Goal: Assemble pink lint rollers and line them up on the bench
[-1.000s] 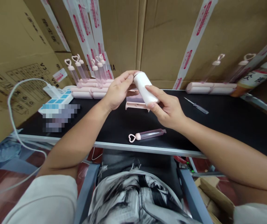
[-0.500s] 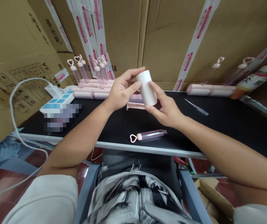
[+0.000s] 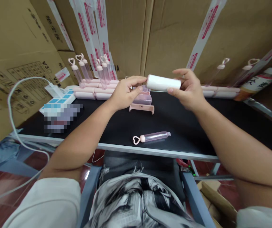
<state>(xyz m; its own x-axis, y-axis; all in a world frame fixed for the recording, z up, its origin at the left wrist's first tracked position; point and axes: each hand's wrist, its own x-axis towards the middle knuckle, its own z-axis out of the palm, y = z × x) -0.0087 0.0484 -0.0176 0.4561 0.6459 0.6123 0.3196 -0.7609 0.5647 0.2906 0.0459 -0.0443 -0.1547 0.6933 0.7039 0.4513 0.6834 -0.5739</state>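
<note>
A white paper roll [image 3: 163,83], like a lint roller refill with a pinkish left end, is held nearly level above the table. My right hand [image 3: 189,90] grips its right part, thumb along the lower side and fingers behind. At the other end is my left hand [image 3: 128,91], its index fingertip at the roll's edge and its thumb held apart. Below them stands a pink plastic holder [image 3: 142,108] with a see-through part behind it. Nearer the front edge lies a clear pink tube handle [image 3: 153,137] with a heart-shaped loop.
Pink-and-white rollers [image 3: 85,95] with upright heart-loop handles line the back left; more rollers [image 3: 226,91] stand at the back right beside a bottle [image 3: 256,84]. A power strip [image 3: 61,101] with a white cable sits left. Cardboard [image 3: 173,38] walls the back.
The roll has turned from upright to nearly level and shifted right. My right hand has moved right and up with it; my left thumb has come off it.
</note>
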